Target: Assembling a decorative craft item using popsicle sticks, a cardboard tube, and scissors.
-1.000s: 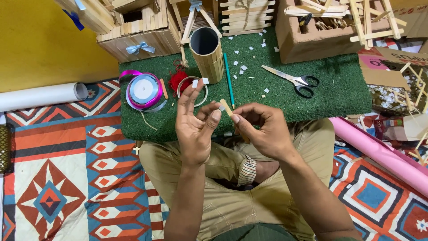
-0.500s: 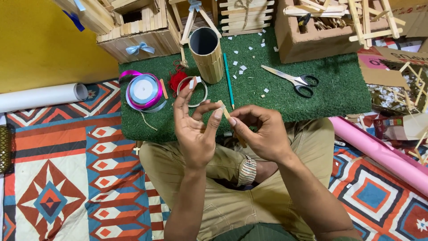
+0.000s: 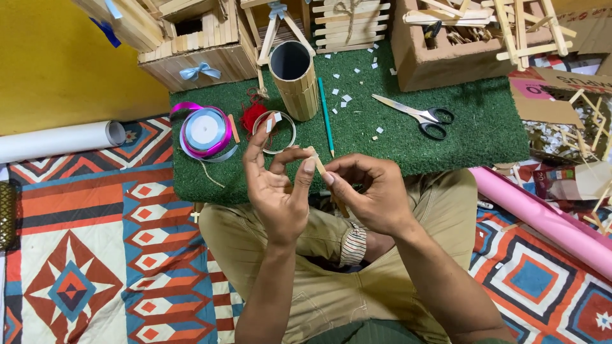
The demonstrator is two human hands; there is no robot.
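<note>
Both hands meet over the lap, just at the near edge of the green mat point(image 3: 484, 127). Left hand point(image 3: 275, 191) is raised, palm toward the cam, fingers partly spread; a small white scrap point(image 3: 270, 123) sticks to a raised fingertip, and thumb + one finger close on the upper end of a thin wooden stick point(image 3: 317, 162). Right hand point(image 3: 368, 191) is curled, fingers pressed together w/ thumb, pinching the same stick from the other side; the lower end of the stick pokes out below the right hand. Stick is tilted, held in the air betw. the two hands, not touching the mat.

On the mat beyond the hands: a clear tape ring point(image 3: 275, 131) just behind the left fingertips, red thread point(image 3: 253, 116) beside it, a ribbon spool point(image 3: 205, 131) w/ pink and pale blue ribbon further left. A stick-clad cup point(image 3: 296, 79) stands upright near mat centre, a green pencil point(image 3: 326, 114) lies right of it, scissors point(image 3: 417, 114) further right w/ blades shut. White scraps are scattered round the cup. A paper roll point(image 3: 64, 139) lies on the patterned rug at left, a pink roll point(image 3: 542, 216) at right by the knee.
</note>
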